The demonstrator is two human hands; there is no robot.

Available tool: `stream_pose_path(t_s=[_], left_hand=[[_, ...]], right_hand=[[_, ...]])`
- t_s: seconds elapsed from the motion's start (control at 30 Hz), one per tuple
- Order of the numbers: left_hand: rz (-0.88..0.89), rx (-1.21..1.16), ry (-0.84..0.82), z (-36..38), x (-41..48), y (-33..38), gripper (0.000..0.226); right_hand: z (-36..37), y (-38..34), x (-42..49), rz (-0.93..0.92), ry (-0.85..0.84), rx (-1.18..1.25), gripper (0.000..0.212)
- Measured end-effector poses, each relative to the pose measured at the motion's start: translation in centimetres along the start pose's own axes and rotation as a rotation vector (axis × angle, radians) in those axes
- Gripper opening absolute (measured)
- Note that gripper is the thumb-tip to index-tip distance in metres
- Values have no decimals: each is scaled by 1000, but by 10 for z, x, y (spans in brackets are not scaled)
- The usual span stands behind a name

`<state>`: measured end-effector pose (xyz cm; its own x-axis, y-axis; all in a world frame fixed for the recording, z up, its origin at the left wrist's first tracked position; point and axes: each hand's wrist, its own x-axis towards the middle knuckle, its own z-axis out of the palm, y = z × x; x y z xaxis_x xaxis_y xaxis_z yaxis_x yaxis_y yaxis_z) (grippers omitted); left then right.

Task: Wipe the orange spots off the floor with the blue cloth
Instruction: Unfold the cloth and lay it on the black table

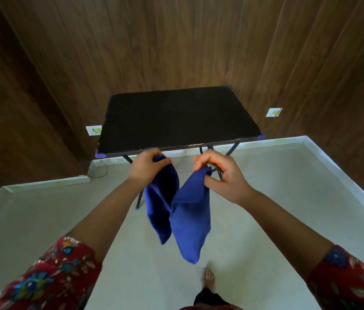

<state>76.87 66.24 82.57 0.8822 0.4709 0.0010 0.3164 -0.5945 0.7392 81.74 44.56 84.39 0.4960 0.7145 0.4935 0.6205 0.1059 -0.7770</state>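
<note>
Holding the blue cloth (183, 211) up by two corners.
Left hand (146, 167) and right hand (223, 175) each pinch a corner; cloth hangs below the fingers.

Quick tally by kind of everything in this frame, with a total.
blue cloth: 1
black folding table: 1
white wall plates: 2
hands: 2 (left hand, right hand, both pinching the cloth)
bare foot: 1
Total: 7
</note>
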Motion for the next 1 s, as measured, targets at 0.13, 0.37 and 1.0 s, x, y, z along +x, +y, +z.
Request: stream_pose_path(t_s=[0.13,0.37,1.0], left_hand=[[-113,-200,-230,-12,16,22,21],[-3,-490,-539,-12,28,49,24],[-67,-371,-29,-4,113,18,30]], right_hand=[[6,12,38,67,-97,-112,23],[-18,60,78,317,85,-329,51],[-114,111,111,-94,-259,-477,30]])
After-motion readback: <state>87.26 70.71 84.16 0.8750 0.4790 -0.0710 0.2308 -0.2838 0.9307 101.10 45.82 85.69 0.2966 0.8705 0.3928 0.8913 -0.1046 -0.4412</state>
